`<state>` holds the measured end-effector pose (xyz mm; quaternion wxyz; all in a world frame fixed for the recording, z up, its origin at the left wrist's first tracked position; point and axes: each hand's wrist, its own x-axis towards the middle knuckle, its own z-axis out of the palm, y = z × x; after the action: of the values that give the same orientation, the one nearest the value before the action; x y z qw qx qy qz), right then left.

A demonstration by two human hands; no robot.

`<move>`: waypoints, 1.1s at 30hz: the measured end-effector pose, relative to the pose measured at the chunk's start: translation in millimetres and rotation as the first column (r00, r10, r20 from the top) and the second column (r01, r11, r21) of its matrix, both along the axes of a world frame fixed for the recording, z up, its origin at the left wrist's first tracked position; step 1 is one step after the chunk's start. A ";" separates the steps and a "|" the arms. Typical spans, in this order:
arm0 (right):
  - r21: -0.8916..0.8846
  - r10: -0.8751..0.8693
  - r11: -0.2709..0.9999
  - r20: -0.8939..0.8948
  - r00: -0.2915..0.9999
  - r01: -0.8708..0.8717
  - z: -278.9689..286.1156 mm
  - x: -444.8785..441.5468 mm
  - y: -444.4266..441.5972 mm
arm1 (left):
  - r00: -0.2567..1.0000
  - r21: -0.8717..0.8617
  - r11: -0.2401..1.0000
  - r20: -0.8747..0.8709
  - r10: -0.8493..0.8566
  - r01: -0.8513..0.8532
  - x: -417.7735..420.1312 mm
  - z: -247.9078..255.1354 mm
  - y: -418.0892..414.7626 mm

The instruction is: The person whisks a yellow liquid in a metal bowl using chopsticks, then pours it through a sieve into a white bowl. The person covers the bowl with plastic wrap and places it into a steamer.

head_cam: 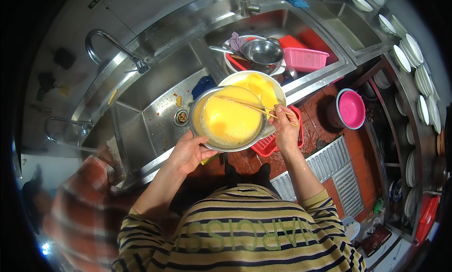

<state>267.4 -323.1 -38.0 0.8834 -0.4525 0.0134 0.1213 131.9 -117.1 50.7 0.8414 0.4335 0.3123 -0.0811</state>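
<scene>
A round stainless steel bowl (197,131) holds frothy yellow liquid (231,118) that looks like beaten egg. My left hand (190,150) grips the bowl's near left rim, thumb on top and fingers below. In my right hand (285,125) is a pair of wooden chopsticks (243,102), their tips at the liquid near the bowl's far left side. Behind and partly under the bowl is a white dish (280,92) with yellow pieces (259,86) in it; how it is supported is hidden. A red plastic basket (270,145) shows lower down, below the dish.
A steel sink (159,106) with food scraps lies at left; another (310,35) holds a metal bowl (263,51) and a pink basket (305,58). A pink basin (352,109) stands at right, beside shelves of white plates (423,79). A person in plaid (83,201) is at my left.
</scene>
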 end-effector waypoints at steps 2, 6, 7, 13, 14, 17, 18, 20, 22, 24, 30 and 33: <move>-0.002 -0.006 1.000 0.002 1.000 0.006 1.2 -1.3 -0.4 | 1.000 -0.009 1.000 -0.005 0.008 -0.008 1.1 1.0 0.0; 0.012 -0.013 1.000 0.002 1.000 0.013 3.0 -3.3 -0.4 | 1.000 -0.008 1.000 0.000 -0.012 0.012 1.4 -0.4 4.3; 0.018 -0.014 1.000 0.001 1.000 0.014 3.6 -4.0 -0.4 | 1.000 0.001 1.000 -0.003 -0.027 0.027 0.9 0.1 6.0; 0.004 -0.027 1.000 -0.008 1.000 0.027 4.7 -7.1 -0.7 | 0.997 0.025 0.996 -0.015 -0.081 0.081 1.4 7.6 8.4; 0.005 -0.026 1.000 -0.007 1.000 0.026 5.3 -7.7 -0.7 | 0.996 0.025 0.996 -0.015 -0.087 0.087 1.5 8.4 9.3; 0.007 -0.026 1.000 -0.007 1.000 0.026 7.2 -9.7 -0.8 | 0.996 0.015 0.996 -0.015 -0.087 0.088 1.4 9.8 10.6; 0.007 -0.026 1.000 -0.006 1.000 0.026 6.9 -10.0 -0.6 | 0.996 0.011 0.996 -0.014 -0.084 0.084 1.5 10.2 10.7; 0.009 -0.032 0.999 -0.009 0.999 0.032 5.5 -10.3 -0.6 | 0.997 0.020 0.997 -0.022 -0.075 0.075 1.7 11.0 10.5; 0.012 -0.043 0.999 -0.015 0.999 0.043 3.5 -10.4 -1.2 | 0.997 0.033 0.997 -0.033 -0.072 0.073 2.0 12.9 10.0; 0.012 -0.044 0.999 -0.013 0.999 0.044 5.0 -11.3 -2.2 | 0.996 0.051 0.996 -0.048 -0.076 0.078 1.9 15.2 10.9; 0.021 -0.053 0.998 -0.017 0.998 0.054 2.9 -12.2 -3.1 | 0.994 0.050 0.994 -0.052 -0.097 0.100 4.1 21.2 12.6; 0.007 -0.056 0.998 -0.022 0.998 0.057 2.5 -12.2 -3.3 | 0.992 0.047 0.992 -0.049 -0.113 0.116 5.6 22.3 14.6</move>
<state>255.2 -326.4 -35.5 0.8880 -0.4472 0.0352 0.1012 137.5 -102.5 73.1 0.8167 0.4697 0.3084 -0.1314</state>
